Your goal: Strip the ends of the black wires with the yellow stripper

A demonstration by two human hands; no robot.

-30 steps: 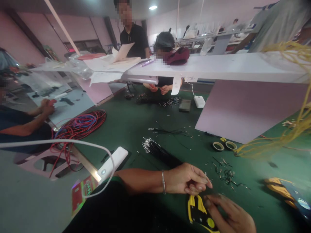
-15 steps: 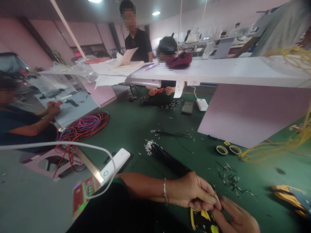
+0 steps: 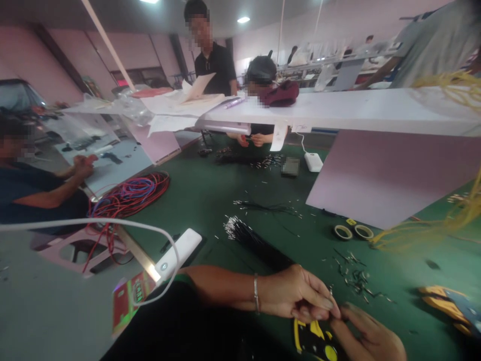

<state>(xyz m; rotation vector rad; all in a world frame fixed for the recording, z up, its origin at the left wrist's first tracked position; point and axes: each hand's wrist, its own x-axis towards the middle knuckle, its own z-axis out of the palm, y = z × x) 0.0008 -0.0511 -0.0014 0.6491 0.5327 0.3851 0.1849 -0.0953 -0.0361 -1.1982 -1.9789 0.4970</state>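
Observation:
My left hand (image 3: 300,296), with a silver bracelet on its wrist, is closed in a pinch. A small metal-tipped piece (image 3: 331,290) sticks up at its fingertips. My right hand (image 3: 370,333) meets those fingertips from the right, its own fingers pressed together; whatever they hold is hidden. Beneath both hands lies a yellow-and-black hand tool (image 3: 313,338), partly covered. A bundle of black wires (image 3: 259,243) with bare metal ends runs out from behind my left hand. Several short dark wire pieces (image 3: 355,276) are scattered beyond my right hand.
On the green tabletop (image 3: 199,185) are two tape rolls (image 3: 342,232), an orange-and-blue tool (image 3: 447,306) and a white power bank (image 3: 178,255) with a cable. Red and blue wire coils (image 3: 131,193) lie left. A white shelf (image 3: 319,110) spans above; co-workers are beyond.
My hands stay together at nearly the same spot, the right one shifted slightly right and down. Across the table, a co-worker's hands and red-handled tool have moved a little.

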